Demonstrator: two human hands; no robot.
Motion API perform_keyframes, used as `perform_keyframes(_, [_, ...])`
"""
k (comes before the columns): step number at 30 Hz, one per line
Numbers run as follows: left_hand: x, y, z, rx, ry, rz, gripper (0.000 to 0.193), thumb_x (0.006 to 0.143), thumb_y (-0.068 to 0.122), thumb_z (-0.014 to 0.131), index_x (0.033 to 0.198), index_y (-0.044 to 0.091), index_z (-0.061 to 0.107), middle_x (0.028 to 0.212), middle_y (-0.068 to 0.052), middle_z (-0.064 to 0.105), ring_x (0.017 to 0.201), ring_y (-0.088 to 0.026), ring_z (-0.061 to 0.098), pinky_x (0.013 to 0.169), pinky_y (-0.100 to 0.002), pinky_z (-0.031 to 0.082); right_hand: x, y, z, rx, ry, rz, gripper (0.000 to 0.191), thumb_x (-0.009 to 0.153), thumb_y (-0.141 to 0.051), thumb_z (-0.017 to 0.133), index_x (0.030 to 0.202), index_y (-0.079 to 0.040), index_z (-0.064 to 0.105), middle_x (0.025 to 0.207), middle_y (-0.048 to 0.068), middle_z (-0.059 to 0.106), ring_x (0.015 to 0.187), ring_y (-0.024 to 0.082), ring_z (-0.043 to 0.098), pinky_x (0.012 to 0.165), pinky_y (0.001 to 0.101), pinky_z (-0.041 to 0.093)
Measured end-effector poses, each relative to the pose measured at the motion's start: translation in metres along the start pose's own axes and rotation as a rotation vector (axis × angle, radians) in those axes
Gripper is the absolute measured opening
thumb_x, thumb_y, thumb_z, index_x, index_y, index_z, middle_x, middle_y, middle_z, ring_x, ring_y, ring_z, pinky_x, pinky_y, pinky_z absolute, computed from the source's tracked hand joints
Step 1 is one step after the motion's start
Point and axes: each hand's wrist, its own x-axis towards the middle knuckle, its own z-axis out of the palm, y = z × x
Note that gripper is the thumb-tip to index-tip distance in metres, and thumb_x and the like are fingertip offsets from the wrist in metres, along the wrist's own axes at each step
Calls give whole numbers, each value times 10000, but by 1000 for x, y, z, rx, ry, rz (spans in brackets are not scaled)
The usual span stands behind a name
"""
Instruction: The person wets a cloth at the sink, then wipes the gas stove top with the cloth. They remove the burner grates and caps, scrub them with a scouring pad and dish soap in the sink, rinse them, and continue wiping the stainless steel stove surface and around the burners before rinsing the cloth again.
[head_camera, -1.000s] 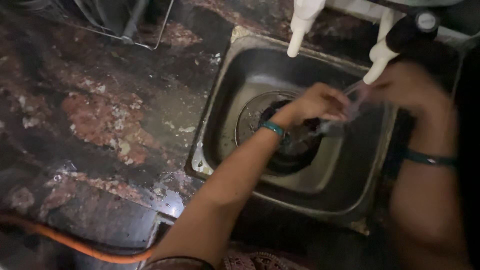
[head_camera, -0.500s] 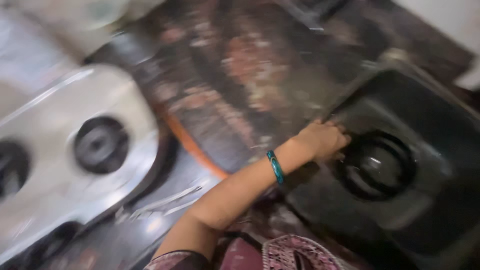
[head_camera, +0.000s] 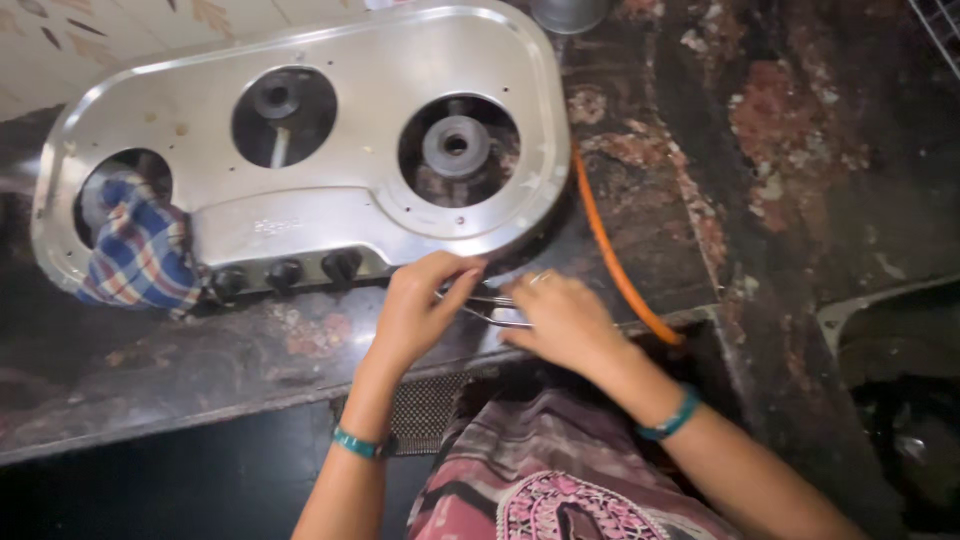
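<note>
Both hands grip a small wire piece (head_camera: 487, 303) before the stove (head_camera: 300, 150): left hand (head_camera: 420, 305) pinching, right hand (head_camera: 560, 320) clasping. Best keep it flat on the tabletop (head_camera: 800, 150).

No packages, signs or screens appear; only a faint embossed mark sits on the steel stove's (head_camera: 300, 130) near front panel.

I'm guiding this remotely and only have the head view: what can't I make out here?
- Metal thing under left hand and right hand: mostly covered by the fingers, kind unclear.
- Left burner hole of the stove: filled by a checked cloth.
- Steel vessel: cut off by the top edge.
- Sink: dark, cut off at right.
</note>
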Motion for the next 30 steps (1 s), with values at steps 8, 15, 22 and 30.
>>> perform_keyframes(8, [-82,-60,-129,194,406,-185,140,927,112,696,1036,50,758,984,-80,765,851,-190,724,761,-307,561,1,10,14,161,-59,246,242,749,-281,766,941,-133,758,883,49,722,798,193,738,712,345,580])
perform_keyframes(15, [-134,-158,-258,493,808,-265,433,922,244,761,1281,29,648,1215,-165,660,1114,-327,622,963,-424,501,-72,134,23,-244,-31,532,363,744,-195,891,1078,-103,779,850,71,612,728,185,600,673,319,545])
perform_keyframes(22, [-114,-235,-311,657,735,-377,676,728,458,855,1208,44,618,1390,-251,493,1311,-453,427,1021,-581,346,-30,119,137,-315,-143,220,360,639,-229,921,982,-203,814,898,33,711,847,191,706,764,307,578])
perform_keyframes(30, [-126,-222,-348,101,695,-294,273,844,218,761,996,81,581,959,-84,710,896,-272,678,885,-429,509,109,-65,141,57,31,250,473,787,-168,763,1253,-113,705,1124,122,714,1017,215,702,912,325,559])
